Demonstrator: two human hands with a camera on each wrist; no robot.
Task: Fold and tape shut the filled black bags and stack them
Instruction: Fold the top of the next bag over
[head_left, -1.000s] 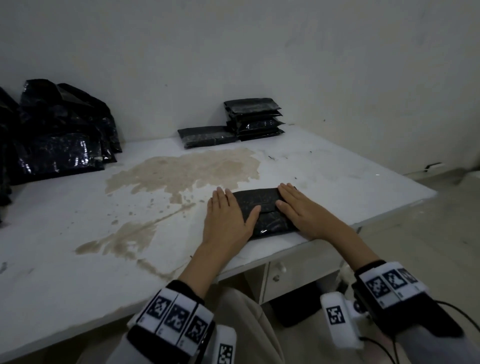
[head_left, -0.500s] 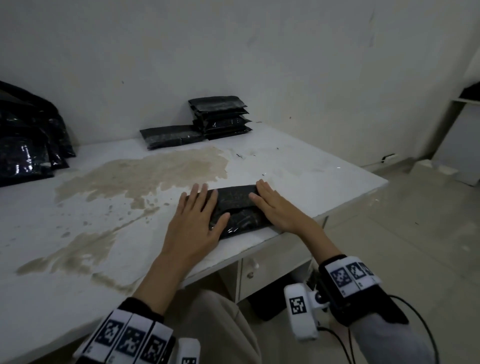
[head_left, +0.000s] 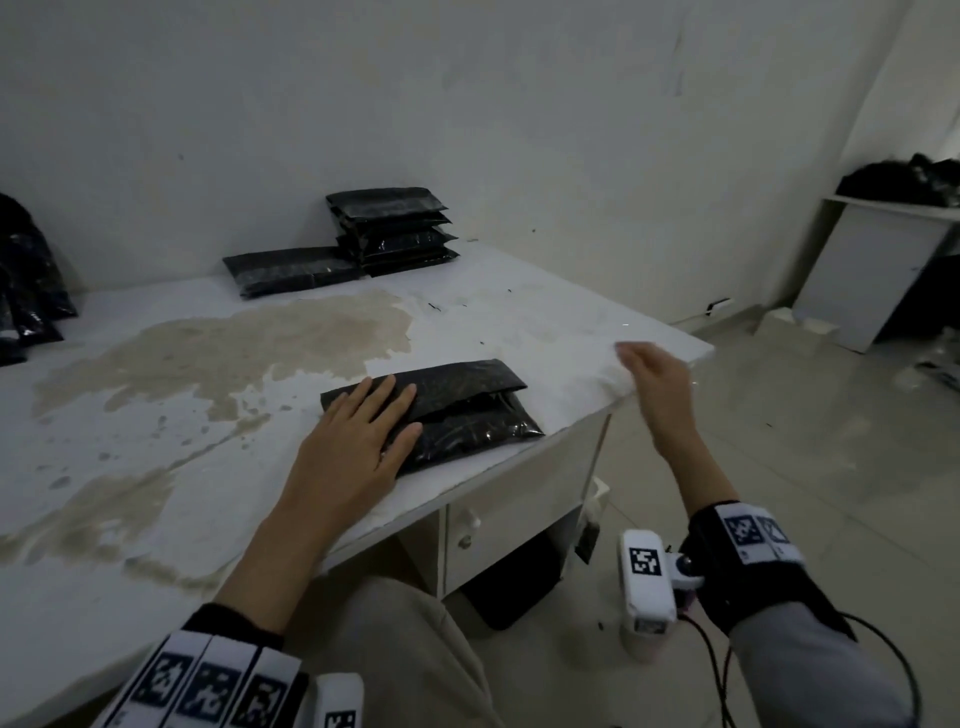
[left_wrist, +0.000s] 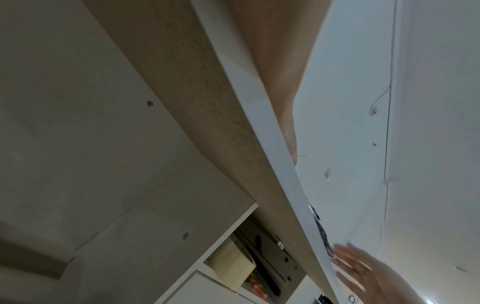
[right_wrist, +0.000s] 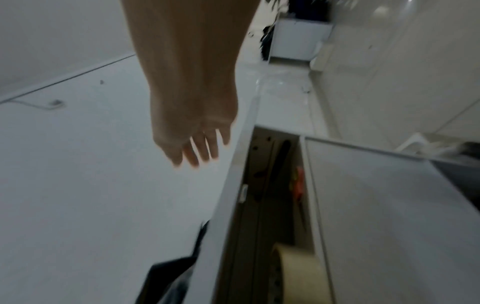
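A folded black bag (head_left: 462, 405) lies near the front right corner of the white table (head_left: 545, 332). My left hand (head_left: 358, 431) lies flat on the bag's left half, fingers straight, pressing the fold down. My right hand (head_left: 649, 379) hangs in the air over the table's right edge, off the bag, fingers loose and empty; the right wrist view shows the right hand (right_wrist: 197, 148) with straight fingers above the table. A stack of taped bags (head_left: 392, 228) stands at the back by the wall, with one more bag (head_left: 291, 270) lying beside it.
Unfolded black bags (head_left: 26, 291) are piled at the far left. A brown stain (head_left: 223, 353) covers the table's middle. Under the table sit a drawer unit (head_left: 498, 525) and a roll of tape (right_wrist: 298, 273) on a shelf. A white cabinet (head_left: 872, 270) stands at the right.
My right hand has lifted off the bag and moved right, past the table edge. The left hand stays pressed on the bag. The head view has turned right.
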